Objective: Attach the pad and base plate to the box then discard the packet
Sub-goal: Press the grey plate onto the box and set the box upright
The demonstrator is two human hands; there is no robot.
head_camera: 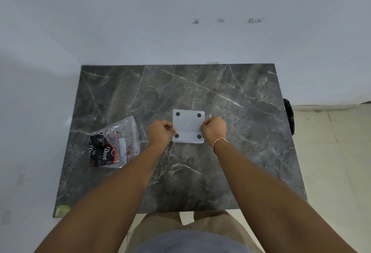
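Observation:
A flat white square box lies bottom-up in the middle of the dark marble table, with a black round pad near each of its corners. My left hand grips its left edge with curled fingers. On the opposite edge my right hand holds it the same way. A clear plastic packet with a black and red printed item inside lies flat on the table to the left of my left hand, apart from it.
The table stands against a pale wall at the back and left. A black bag hangs past the table's right edge above a tiled floor. A bit of green tape marks the near left corner.

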